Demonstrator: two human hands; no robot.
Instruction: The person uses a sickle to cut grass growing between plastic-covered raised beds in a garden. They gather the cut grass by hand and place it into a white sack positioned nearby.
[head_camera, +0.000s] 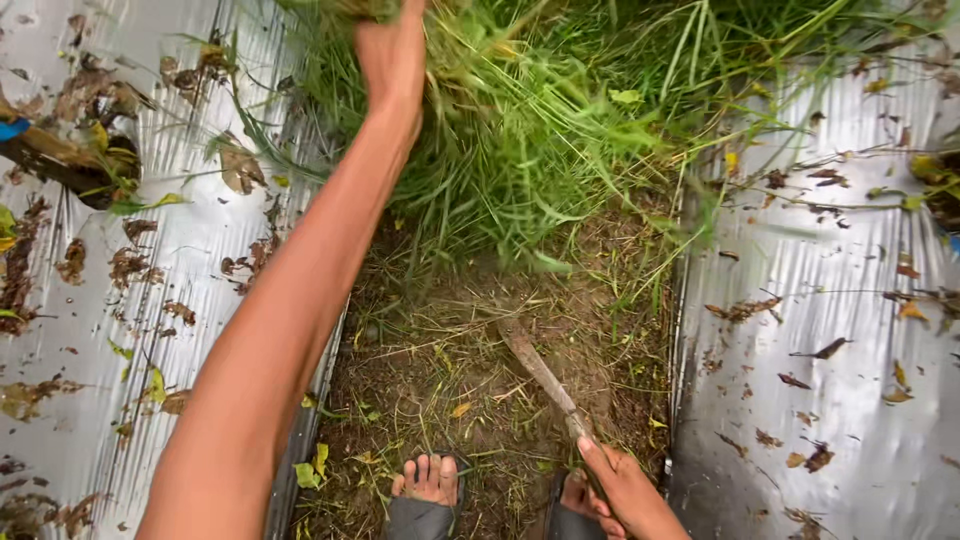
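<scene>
Silvery plastic sheets (840, 330) flanking a strip of bare soil (500, 390); tall grass clump (520, 130) at its far end, gripped near the top by left hand (392, 50); right hand (625, 485) closed round a rusty blade (540, 370) lying low over the soil, tip toward the grass base

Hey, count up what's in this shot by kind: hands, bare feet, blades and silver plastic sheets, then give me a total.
Hands: 2, left hand gripping the grass clump, right hand on the blade's grip
Bare feet: 2, one, other partly hidden
Blades: 1
Silver plastic sheets: 2, left, right
Total: 7
</scene>
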